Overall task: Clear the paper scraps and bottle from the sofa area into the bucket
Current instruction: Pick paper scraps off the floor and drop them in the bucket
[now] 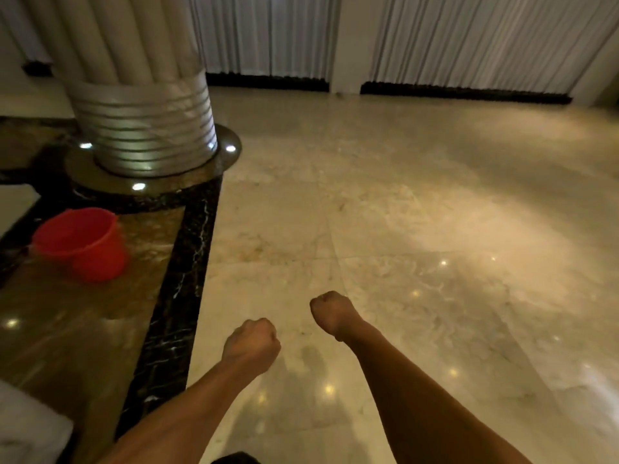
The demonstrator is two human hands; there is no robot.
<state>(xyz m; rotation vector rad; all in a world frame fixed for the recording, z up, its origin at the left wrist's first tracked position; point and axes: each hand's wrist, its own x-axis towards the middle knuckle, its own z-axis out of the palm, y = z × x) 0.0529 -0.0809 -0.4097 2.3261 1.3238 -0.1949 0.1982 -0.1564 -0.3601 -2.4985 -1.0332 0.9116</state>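
I see a round red plastic bucket (80, 244) standing on the polished brown marble floor panel (83, 323) at the left, its mouth wide and its body narrowing towards the base. It appears upright, with the long axis running floor to ceiling and the open rim facing up and slightly towards the camera; I cannot make out anything inside it. It sits just this side of the fluted white column (110, 35) with its ribbed silver metal base collar (144, 128), near but apart from it. My left hand (251, 343) is curled into a closed fist with the knuckles forward, and nothing visible sticks out of it; whether it holds something small, I cannot tell. My right hand (333, 313) is likewise balled tight, a little farther forward than the left, and equally unreadable as to contents. Both hang over the glossy cream marble floor (418, 229), well apart from the bucket. A black veined marble border strip (181, 296) runs between the brown panel and the cream floor, separating my hands from the bucket. The cream floor spreads wide ahead and to the right, up to the pale pleated curtains (469, 38) along the far wall. A pale upholstered edge (30, 426) shows at the lower left corner.
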